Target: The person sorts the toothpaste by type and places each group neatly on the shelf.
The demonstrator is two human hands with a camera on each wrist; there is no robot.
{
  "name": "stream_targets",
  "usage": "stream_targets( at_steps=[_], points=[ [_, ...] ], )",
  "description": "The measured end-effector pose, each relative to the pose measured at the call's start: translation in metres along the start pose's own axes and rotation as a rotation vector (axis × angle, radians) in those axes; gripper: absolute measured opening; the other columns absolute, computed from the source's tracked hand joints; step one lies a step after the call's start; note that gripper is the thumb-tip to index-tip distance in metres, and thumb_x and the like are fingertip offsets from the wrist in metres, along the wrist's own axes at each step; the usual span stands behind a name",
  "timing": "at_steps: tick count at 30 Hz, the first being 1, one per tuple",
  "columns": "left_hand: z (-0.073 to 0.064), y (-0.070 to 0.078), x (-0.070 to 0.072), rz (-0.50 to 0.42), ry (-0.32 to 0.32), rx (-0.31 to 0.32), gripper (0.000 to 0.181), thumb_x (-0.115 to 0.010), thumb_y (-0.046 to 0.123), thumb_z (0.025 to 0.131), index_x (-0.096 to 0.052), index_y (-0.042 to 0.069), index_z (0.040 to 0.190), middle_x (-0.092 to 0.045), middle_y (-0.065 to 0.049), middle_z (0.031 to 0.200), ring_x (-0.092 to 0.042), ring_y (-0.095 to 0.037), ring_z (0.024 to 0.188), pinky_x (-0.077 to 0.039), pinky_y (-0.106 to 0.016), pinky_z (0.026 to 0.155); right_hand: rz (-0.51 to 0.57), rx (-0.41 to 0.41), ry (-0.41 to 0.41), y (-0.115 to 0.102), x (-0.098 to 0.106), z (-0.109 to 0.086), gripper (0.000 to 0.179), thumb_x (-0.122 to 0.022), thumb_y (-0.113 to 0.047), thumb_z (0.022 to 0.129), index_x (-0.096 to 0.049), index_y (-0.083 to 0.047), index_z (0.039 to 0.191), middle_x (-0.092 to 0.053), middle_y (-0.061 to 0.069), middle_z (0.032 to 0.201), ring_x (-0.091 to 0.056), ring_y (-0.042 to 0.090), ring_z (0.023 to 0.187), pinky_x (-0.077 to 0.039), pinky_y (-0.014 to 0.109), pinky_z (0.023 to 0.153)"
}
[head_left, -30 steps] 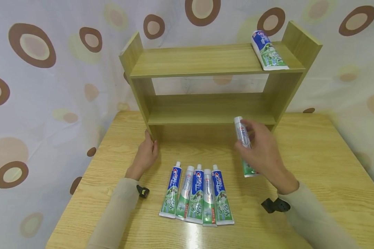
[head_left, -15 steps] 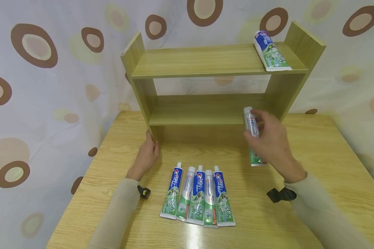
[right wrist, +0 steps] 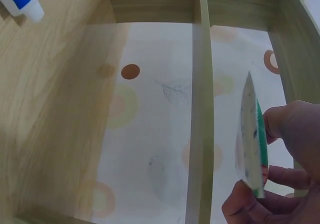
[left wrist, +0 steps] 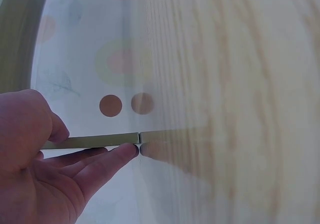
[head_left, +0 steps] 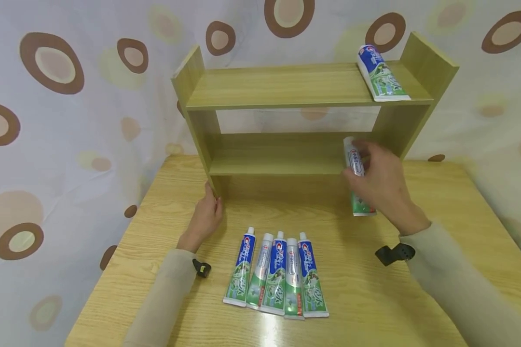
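Observation:
My right hand (head_left: 379, 180) holds a silver-and-green toothpaste tube (head_left: 355, 161), cap up and crimped end down, in front of the lower board's right end. In the right wrist view the tube's flat end (right wrist: 254, 139) points at the camera, between thumb and fingers. At the left of the wooden shelf (head_left: 278, 86), my left hand (head_left: 204, 217) grips the bottom of the side panel (left wrist: 100, 140), thumb on one face and fingers on the other. A blue-and-green toothpaste tube (head_left: 382, 74) lies on the top board, near its right end.
Several toothpaste tubes lie side by side on the table (head_left: 356, 299), caps toward the shelf; blue-and-green ones (head_left: 274, 279) alternate with silver-and-green ones (head_left: 293, 282). A patterned curtain (head_left: 91, 120) hangs behind the shelf.
My right hand has carried the silver-and-green tube up and slightly right, from in front of the shelf to the lower board's edge. My left hand keeps its grip on the side panel.

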State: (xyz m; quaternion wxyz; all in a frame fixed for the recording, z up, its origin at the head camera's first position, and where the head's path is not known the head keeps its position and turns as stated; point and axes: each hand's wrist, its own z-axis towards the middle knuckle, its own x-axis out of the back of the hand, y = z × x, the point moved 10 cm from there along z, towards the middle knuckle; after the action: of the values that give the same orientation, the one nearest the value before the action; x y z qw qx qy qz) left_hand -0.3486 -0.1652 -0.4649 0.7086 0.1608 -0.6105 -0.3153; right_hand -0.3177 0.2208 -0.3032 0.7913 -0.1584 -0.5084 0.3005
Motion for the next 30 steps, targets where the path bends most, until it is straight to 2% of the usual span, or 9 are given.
stream_targets(
  at_steps=[4, 11, 16, 24, 30],
  points=[
    [0.001, 0.000, -0.002, 0.000, -0.007, -0.004, 0.067, -0.044, 0.007, 0.115, -0.008, -0.015, 0.167, -0.063, -0.047, 0.137, -0.073, -0.054, 0.116, -0.067, -0.056, 0.086, -0.016, -0.024, -0.017, 0.004, 0.002, 0.011, 0.058, -0.072, -0.014, 0.093, -0.061, 0.004, 0.147, -0.071, 0.031, 0.121, -0.070, 0.041, 0.090, -0.044, 0.019, 0.060],
    [0.000, -0.001, -0.003, -0.009, 0.002, -0.002, 0.064, -0.045, 0.007, 0.115, -0.013, -0.011, 0.167, -0.060, -0.045, 0.143, -0.069, -0.055, 0.127, -0.064, -0.058, 0.098, -0.008, -0.093, -0.071, 0.012, -0.007, 0.027, 0.060, -0.068, -0.020, 0.097, -0.057, -0.001, 0.153, -0.069, 0.030, 0.128, -0.070, 0.041, 0.099, -0.048, 0.029, 0.063],
    [0.000, -0.001, -0.003, -0.016, 0.005, -0.011, 0.063, -0.045, 0.006, 0.115, -0.014, -0.008, 0.167, -0.059, -0.044, 0.147, -0.067, -0.054, 0.131, -0.062, -0.058, 0.103, -0.014, -0.136, -0.099, 0.019, -0.012, 0.035, 0.062, -0.067, -0.023, 0.099, -0.054, -0.002, 0.155, -0.068, 0.031, 0.133, -0.069, 0.041, 0.102, -0.048, 0.031, 0.063],
    [-0.001, 0.000, 0.000, -0.021, 0.009, -0.026, 0.064, -0.045, 0.006, 0.115, -0.013, -0.008, 0.168, -0.057, -0.044, 0.148, -0.067, -0.054, 0.130, -0.063, -0.058, 0.102, -0.032, -0.188, -0.141, 0.027, -0.020, 0.050, 0.063, -0.064, -0.029, 0.101, -0.053, -0.003, 0.157, -0.068, 0.034, 0.141, -0.071, 0.042, 0.109, -0.047, 0.029, 0.065],
    [-0.001, -0.002, -0.001, -0.020, -0.002, -0.016, 0.064, -0.044, 0.007, 0.115, -0.011, -0.009, 0.168, -0.057, -0.044, 0.149, -0.068, -0.053, 0.130, -0.065, -0.057, 0.097, -0.056, -0.207, -0.183, 0.034, -0.027, 0.057, 0.066, -0.060, -0.034, 0.104, -0.050, -0.001, 0.161, -0.065, 0.035, 0.141, -0.065, 0.043, 0.111, -0.046, 0.029, 0.067]
  ],
)
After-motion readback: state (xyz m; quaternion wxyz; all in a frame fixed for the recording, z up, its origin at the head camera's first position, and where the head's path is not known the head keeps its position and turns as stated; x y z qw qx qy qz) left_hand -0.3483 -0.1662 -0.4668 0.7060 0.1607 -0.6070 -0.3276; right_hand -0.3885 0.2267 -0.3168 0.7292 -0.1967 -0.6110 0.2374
